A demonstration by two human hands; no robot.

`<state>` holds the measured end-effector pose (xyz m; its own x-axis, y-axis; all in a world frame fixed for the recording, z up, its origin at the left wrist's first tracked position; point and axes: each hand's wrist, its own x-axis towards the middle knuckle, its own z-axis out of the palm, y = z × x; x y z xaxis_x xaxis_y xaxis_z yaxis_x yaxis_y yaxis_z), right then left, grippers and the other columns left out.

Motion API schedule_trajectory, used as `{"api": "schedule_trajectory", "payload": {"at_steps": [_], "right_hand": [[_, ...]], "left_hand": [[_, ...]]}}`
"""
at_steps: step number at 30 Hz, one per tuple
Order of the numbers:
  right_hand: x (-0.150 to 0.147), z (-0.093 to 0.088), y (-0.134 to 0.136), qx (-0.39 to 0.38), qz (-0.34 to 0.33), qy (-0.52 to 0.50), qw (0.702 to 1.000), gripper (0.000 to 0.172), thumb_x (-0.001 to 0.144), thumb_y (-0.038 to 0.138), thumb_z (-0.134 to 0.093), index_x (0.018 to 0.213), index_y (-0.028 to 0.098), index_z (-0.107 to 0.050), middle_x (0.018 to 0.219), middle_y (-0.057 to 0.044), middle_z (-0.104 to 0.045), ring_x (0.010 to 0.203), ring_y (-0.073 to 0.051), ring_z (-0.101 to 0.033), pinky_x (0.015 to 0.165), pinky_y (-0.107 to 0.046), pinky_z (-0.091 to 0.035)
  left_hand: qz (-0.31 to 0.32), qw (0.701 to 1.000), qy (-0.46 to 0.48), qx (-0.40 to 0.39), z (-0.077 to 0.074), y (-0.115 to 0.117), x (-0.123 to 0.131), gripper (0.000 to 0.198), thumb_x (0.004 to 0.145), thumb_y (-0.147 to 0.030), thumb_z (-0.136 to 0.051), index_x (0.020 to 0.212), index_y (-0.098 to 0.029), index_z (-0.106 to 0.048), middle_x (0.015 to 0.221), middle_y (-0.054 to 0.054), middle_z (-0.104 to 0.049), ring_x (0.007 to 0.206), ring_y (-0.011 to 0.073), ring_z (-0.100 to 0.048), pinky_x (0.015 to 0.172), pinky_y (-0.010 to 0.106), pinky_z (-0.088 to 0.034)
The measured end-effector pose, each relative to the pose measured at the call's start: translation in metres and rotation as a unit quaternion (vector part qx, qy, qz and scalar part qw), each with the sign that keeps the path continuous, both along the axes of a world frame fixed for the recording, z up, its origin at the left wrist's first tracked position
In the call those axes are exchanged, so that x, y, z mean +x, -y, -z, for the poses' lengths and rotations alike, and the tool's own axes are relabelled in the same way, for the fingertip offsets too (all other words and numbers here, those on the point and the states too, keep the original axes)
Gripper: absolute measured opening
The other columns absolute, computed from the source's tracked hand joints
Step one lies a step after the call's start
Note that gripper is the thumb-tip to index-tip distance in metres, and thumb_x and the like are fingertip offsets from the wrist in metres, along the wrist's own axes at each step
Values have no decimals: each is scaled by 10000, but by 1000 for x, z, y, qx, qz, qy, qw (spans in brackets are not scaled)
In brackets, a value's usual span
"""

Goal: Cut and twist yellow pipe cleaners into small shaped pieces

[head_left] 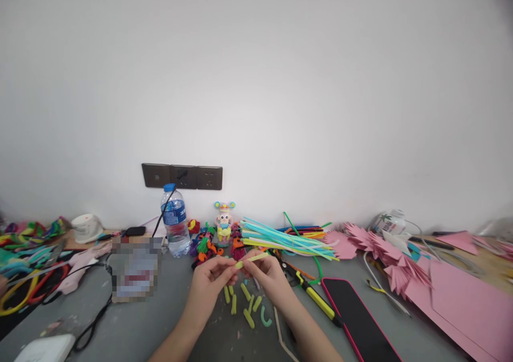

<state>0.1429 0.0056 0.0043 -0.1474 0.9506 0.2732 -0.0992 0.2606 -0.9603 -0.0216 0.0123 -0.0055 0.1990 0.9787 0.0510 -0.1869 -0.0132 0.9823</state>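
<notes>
My left hand [209, 283] and right hand [270, 279] together pinch a yellow strip [258, 256], held above the grey table [172, 290]. Yellow pieces [249, 318] lie below it; a bottle [177, 217] stands by the white wall [256, 94], near dark sockets [209, 178]. A phone [356, 314] and pink paper [465, 292] lie to my right.

Working piece: thin yellow-green fuzzy strip [258, 256], held up off the counter [168, 303], left of the phone [358, 319] and beyond its far end; partly covered, thicker stub showing at its left end, slimmer end pointing right and tilted slightly up. Loose stock: several short yellow-green fuzzy pieces [249, 318], stubby and mostly straight, lying flat left of the phone, scattered at mixed angles, some close together.
</notes>
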Motion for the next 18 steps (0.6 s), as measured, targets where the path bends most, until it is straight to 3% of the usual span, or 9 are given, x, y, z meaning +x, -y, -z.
{"api": "schedule_trajectory", "payload": {"at_steps": [5,10,13,18], "right_hand": [[-1,-2,1,-37,5,6,999,319,745,467,-719,706,161,-637,582,34,-526,509,-95,-446,523,-222,-382],[-2,-5,2,-49,-15,0,999,349,728,495,-723,682,159,-643,597,25,-532,541,-111,-477,541,-233,-389],[-3,-4,4,-61,-34,-17,997,332,739,476,-724,689,159,-637,625,19,-557,561,-112,-502,564,-233,-400],[-4,0,5,-55,-47,-31,997,325,741,461,-729,670,160,-628,634,6,-595,558,-113,-513,551,-234,-396]], "left_hand": [[-10,1000,-19,16,-4,0,0,308,659,-433,-768,759,-146,-717,692,44,-710,610,159,-633,604,242,-536],[-26,996,-57,68,-9,6,1,263,692,-409,-740,756,-158,-696,730,34,-676,647,166,-605,600,240,-523],[-10,998,-33,60,-6,5,1,259,691,-393,-747,796,-163,-692,823,49,-684,724,190,-619,639,262,-537],[-14,999,0,46,1,4,2,254,704,-375,-751,829,-155,-733,802,49,-690,735,182,-614,677,249,-511]]}}
